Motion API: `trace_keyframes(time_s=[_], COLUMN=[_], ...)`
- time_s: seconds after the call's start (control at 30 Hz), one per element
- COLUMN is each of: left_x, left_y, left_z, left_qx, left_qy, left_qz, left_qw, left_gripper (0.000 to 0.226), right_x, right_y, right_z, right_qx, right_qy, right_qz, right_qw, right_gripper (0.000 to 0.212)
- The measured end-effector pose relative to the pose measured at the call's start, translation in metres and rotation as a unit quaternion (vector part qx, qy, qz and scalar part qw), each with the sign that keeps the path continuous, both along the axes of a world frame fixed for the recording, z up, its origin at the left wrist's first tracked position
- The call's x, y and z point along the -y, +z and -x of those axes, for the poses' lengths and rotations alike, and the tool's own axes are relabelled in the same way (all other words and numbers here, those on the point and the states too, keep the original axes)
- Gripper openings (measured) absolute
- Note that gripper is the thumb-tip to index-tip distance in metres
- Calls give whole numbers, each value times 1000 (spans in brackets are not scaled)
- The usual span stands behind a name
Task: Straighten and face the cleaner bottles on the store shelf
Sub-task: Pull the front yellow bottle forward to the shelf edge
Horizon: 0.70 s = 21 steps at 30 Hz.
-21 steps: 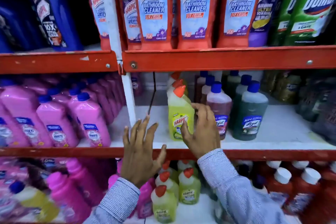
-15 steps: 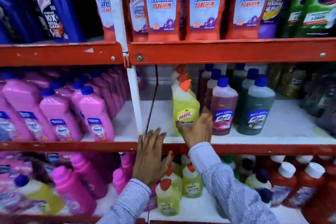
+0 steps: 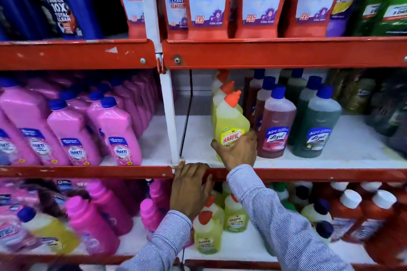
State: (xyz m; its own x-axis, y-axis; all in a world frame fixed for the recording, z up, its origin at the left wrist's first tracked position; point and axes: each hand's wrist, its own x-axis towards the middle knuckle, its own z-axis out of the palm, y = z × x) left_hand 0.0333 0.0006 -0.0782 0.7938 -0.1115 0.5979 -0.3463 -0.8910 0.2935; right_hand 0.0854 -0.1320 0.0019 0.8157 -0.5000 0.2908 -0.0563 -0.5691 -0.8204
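Observation:
A yellow Harpic bottle (image 3: 230, 123) with an orange cap stands at the front of the middle shelf (image 3: 308, 161), label facing me, with two more like it lined up behind. My right hand (image 3: 236, 152) is wrapped around its lower part. Just right of it stand a reddish Lizol bottle (image 3: 276, 125) and a dark green Lizol bottle (image 3: 315, 127), each with a blue cap. My left hand (image 3: 190, 187) rests on the red front rail (image 3: 88, 171) of that shelf, fingers curled over the edge, holding no bottle.
Pink Shakti bottles (image 3: 114, 130) fill the left bay beyond the white upright post (image 3: 170, 116). Red Harpic Bathroom Cleaner bottles (image 3: 207, 0) line the top shelf. The bottom shelf holds small yellow Harpic bottles (image 3: 207, 233), pink bottles and red white-capped bottles (image 3: 352, 215).
My right hand has closed round the front yellow Harpic bottle, whose label has turned towards me. My left hand dropped from open above the shelf onto the rail.

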Motion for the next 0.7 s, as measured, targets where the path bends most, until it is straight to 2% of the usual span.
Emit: trace_keyframes(time_s=[0.27, 0.5, 0.6, 0.7], left_x=[3, 7, 11, 8], left_y=[-4, -1, 4, 2], left_z=[-2, 0, 0, -2], left_qx=[-15, -33, -39, -25], left_qy=[15, 30, 41, 30], left_qz=[19, 17, 8, 13], left_qw=[1000, 999, 998, 999], left_gripper=[17, 17, 17, 12], right_x=[4, 5, 17, 38], right_y=[-5, -5, -9, -17], right_z=[21, 27, 31, 44], right_qx=[-5, -14, 31, 141], right_qy=[7, 27, 55, 59], right_qz=[5, 17, 9, -2], right_qw=[1000, 999, 998, 988], right_gripper=[93, 100, 102, 82])
